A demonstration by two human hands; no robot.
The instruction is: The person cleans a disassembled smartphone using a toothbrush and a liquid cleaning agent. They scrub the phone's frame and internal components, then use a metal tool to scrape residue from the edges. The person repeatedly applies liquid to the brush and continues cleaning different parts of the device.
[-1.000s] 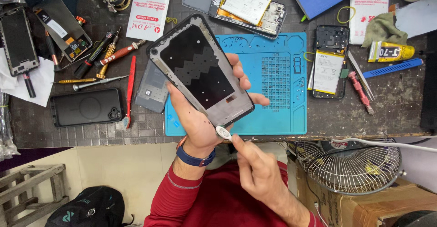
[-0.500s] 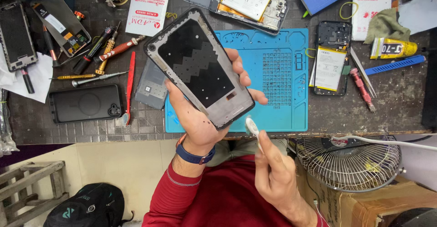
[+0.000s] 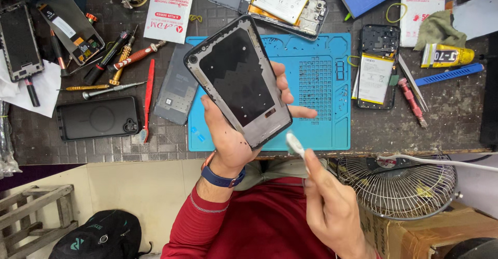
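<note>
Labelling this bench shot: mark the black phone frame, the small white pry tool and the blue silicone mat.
black phone frame [image 3: 236,77], head view, dark middle panel.
small white pry tool [image 3: 295,144], head view, its flat tip.
blue silicone mat [image 3: 316,82], head view, gridded section.

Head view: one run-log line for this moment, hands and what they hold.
left hand: holds phone frame, tilted, above blue mat | right hand: pinches small white tool, just off frame's lower corner

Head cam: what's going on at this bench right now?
A person holds a dark phone frame up in the left hand, over a blue work mat. The right hand pinches a small white pick-like tool just below the frame's lower corner, apparently not touching it. Opened phones, screwdrivers and a glue tube lie around the mat; a small wire fan sits at the bench edge.
</note>
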